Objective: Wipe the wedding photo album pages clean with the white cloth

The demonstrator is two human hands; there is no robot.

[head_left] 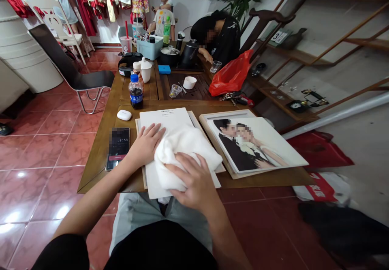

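My right hand (191,181) grips a bunched white cloth (182,148), pressing it on a white panel (165,118) at the near edge of the table. Flat on the same panel, beside the cloth, lies my left hand (148,142) with its fingers spread. The panel rests on a beige board (192,118) that shows at its rim, and its lower end juts past the table edge. Right of it lies a framed wedding photo (255,144), tilted over a wooden-edged frame. A phone (118,148) with a lit screen sits left of my left hand.
On the wooden table (100,156) stand a cola bottle (135,91), a white earbud case (124,115), a white lidded cup (146,69) and a red plastic bag (232,75). A person in black (225,39) leans on its far side. A black chair (73,67) stands left.
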